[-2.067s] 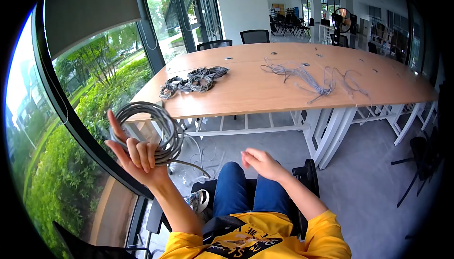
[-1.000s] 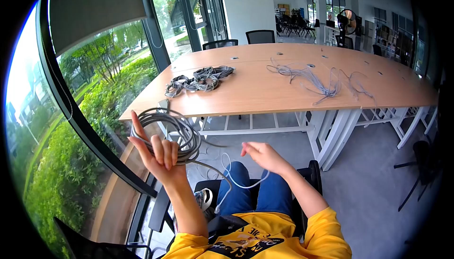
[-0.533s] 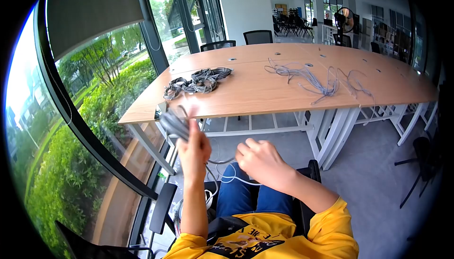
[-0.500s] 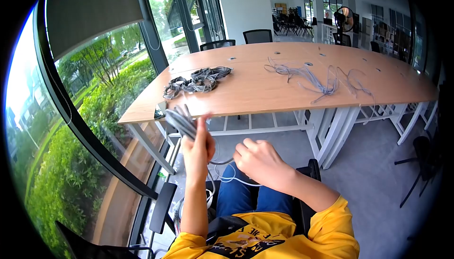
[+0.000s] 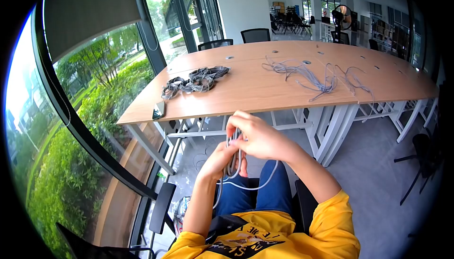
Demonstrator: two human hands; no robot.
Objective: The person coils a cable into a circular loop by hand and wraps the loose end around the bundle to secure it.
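Tall windows (image 5: pixel 118 53) with greenery beyond them run down the left of the frame. Across the upper middle stretches a wooden table (image 5: pixel 265 91), white-legged. Blue-jeaned legs (image 5: pixel 276 190) show at lower centre. Loose pale cables (image 5: pixel 324 87) sprawl over the table at upper right, and darker coiled cables (image 5: pixel 202 81) are heaped at upper left of centre. Near the frame's centre, the right hand (image 5: pixel 260 137) has its fingers curled and clamped over the upper part of a grey cable coil (image 5: pixel 231 168); the left hand (image 5: pixel 217 161) grips it lower down, fingers wrapped round it. One loop hangs over the legs. Smallest, a dark phone (image 5: pixel 159 110) lies on the table's near-left edge.
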